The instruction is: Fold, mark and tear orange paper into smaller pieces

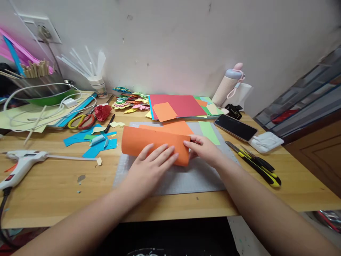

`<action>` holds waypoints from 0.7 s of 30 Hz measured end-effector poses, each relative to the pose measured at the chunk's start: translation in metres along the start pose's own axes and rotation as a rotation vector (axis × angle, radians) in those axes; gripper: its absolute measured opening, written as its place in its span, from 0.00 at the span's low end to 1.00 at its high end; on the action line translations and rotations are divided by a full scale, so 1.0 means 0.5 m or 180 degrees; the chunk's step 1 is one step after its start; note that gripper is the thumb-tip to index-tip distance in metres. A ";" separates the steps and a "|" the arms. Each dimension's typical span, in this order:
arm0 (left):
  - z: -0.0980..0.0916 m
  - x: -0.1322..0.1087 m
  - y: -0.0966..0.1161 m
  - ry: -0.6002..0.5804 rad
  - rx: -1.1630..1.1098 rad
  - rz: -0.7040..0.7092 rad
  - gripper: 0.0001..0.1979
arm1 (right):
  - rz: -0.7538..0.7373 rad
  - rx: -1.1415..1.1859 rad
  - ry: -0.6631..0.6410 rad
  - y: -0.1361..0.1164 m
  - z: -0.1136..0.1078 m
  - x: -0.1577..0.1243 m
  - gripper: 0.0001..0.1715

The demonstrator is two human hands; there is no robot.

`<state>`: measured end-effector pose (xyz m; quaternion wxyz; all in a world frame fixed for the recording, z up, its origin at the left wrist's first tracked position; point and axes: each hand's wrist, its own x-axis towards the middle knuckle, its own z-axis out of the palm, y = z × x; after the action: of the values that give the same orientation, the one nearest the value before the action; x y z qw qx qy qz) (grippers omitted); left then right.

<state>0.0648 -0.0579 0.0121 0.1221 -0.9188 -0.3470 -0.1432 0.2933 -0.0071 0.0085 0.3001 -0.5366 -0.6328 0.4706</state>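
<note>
A sheet of orange paper (153, 140) curves over on itself above the grey cutting mat (205, 177). My left hand (151, 163) lies on its front, fingers stretched out and apart, thumb not in view. At the paper's right end, my right hand (202, 147) has thumb and fingers closed on the edge; some fingertips are hidden behind it. More orange paper (179, 127) lies flat behind the curved sheet. A light green paper strip (209, 132) rests on the mat beyond my right hand.
Left are a glue gun (23, 161), blue paper scraps (99, 149) and scissors (81, 121). A utility knife (255, 165), phone (236, 127) and white case (266, 142) lie right. Red paper (181, 105) and a bottle (226, 85) stand near the wall.
</note>
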 end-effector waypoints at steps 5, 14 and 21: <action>0.035 0.049 0.000 -0.0593 -0.0131 -0.0180 0.19 | -0.0193 -0.0704 0.0644 0.049 0.002 0.055 0.07; 0.078 0.048 0.001 -0.0538 -0.0390 -0.0367 0.18 | -0.0527 -0.1422 0.0897 0.077 0.007 0.067 0.01; 0.090 0.059 -0.007 -0.0595 -0.0575 -0.0454 0.19 | -0.0541 -0.1456 0.0997 0.088 0.004 0.080 0.02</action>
<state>0.0915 -0.0229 -0.0188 -0.0044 -0.9084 -0.4069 -0.0960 0.2991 0.0299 -0.0376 0.3036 -0.6016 -0.7112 0.2002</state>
